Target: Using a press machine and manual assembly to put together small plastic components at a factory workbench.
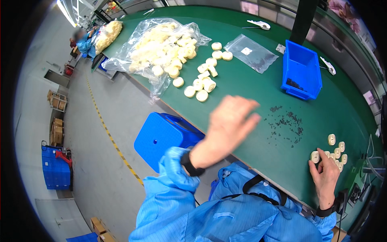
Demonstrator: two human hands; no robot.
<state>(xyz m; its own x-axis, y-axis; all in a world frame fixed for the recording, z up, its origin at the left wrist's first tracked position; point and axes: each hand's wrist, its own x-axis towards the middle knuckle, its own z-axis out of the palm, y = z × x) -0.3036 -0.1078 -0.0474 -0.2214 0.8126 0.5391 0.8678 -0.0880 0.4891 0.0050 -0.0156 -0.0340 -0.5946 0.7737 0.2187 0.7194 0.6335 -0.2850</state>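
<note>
My left hand (231, 127) is over the near part of the green table (238, 86), blurred by motion. Its thumb and forefinger are apart, with nothing visible between them. At the right, my right hand (325, 174) has thumb and forefinger closed about a cream gear (315, 157). Several more cream gears (342, 146) lie close beyond its fingers. Small black pieces (287, 122) are scattered on the table between my hands. Beyond my left hand, a loose row of cream gears (202, 95) runs toward the back.
An open clear plastic bag (143, 32) is heaped with cream gears. Toward the back lie a flat zip bag (246, 56) with dark pieces and a blue bin (301, 74) holding some black pieces. A blue stool (157, 139) stands by the table edge; another person (85, 43) is far left.
</note>
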